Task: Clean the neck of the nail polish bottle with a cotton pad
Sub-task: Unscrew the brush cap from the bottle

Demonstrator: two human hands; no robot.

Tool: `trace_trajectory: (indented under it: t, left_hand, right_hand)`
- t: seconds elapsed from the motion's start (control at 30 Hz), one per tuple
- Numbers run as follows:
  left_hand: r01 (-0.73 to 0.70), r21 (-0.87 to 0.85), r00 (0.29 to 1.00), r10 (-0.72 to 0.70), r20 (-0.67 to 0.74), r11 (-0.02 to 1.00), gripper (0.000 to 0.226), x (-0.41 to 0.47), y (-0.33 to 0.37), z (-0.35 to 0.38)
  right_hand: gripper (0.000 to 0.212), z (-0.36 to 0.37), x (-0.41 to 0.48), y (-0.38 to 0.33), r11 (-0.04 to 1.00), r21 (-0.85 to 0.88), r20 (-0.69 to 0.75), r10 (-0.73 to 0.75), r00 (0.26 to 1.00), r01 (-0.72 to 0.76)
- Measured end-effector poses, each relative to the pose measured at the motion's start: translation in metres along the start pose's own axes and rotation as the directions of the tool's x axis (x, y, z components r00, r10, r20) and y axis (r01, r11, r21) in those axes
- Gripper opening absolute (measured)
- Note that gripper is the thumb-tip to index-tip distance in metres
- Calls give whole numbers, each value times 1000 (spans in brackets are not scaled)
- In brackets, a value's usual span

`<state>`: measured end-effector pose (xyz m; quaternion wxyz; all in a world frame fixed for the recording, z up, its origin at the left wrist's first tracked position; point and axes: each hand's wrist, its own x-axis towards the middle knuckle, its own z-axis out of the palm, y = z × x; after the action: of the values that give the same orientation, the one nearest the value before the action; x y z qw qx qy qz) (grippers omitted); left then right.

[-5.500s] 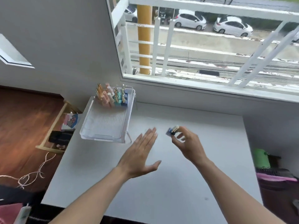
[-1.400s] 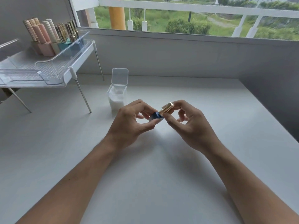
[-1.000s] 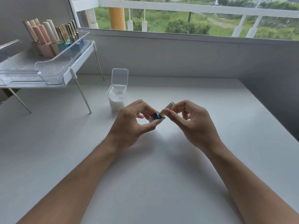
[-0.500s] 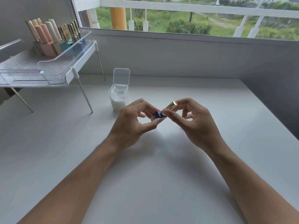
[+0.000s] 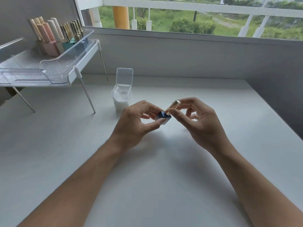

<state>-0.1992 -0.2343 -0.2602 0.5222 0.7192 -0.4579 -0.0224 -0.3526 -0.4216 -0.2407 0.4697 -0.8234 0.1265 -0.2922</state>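
- Pinching the blue nail polish bottle (image 5: 163,118) by its square base, the left hand (image 5: 136,125) holds it tilted above the white table (image 5: 49,145).
- Thumb and forefinger of the right hand (image 5: 199,123) grasp the gold cap (image 5: 173,106), which sits on the bottle's neck.
- Just behind the left hand stands a clear box (image 5: 121,99) of cotton pads, its lid flipped up.
- At far left, a clear raised tray (image 5: 68,74) on thin legs carries a row of other polish bottles (image 5: 55,36).
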Motion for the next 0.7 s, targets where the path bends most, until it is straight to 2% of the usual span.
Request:
trace_trajectory:
  t: [0.13, 0.33, 0.5, 0.7]
  left_hand:
    - [16, -2, 1000, -16, 2, 1000, 19, 0, 1, 0]
    - [15, 2, 1000, -15, 9, 1000, 19, 0, 1, 0]
    - [15, 11, 1000, -15, 5, 1000, 20, 0, 1, 0]
    - [28, -14, 1000, -28, 11, 999, 21, -1, 2, 1]
  right_hand:
    - [17, -1, 1, 3, 1000, -11, -45, 13, 999, -13]
    - [6, 2, 0, 2, 999, -27, 6, 31, 999, -31]
    - [7, 2, -1, -2, 1000, -12, 43, 2, 999, -2]
    - [9, 3, -1, -5, 1000, 5, 18, 3, 1000, -3]
